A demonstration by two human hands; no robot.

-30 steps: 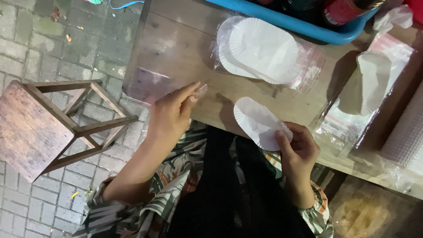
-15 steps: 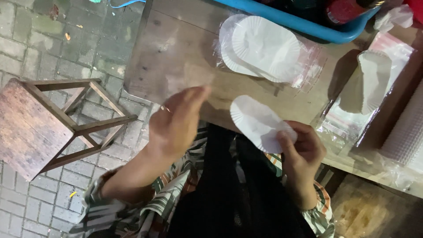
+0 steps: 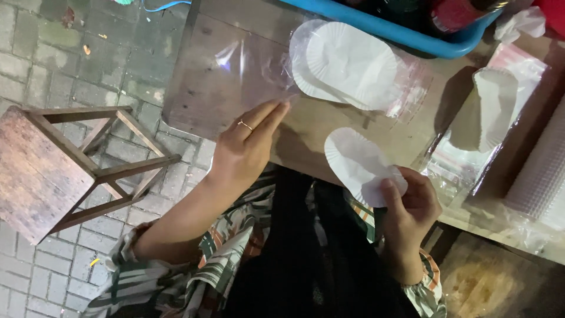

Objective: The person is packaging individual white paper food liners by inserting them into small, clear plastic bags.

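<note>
Right hand (image 3: 412, 203) pinches the thin white oval fluted paper liner (image 3: 360, 164) at its lower edge: seemingly light, floppy, easily creased; left hand (image 3: 244, 150), fingers extended and empty, rests at centre on a clear plastic bag (image 3: 229, 76)

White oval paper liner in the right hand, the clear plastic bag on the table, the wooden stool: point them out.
white oval paper liner (image 3: 353, 159), head view, its fluted middle
clear plastic bag (image 3: 229, 76), head view, its flat glossy face
wooden stool (image 3: 26, 171), head view, its seat top
</note>
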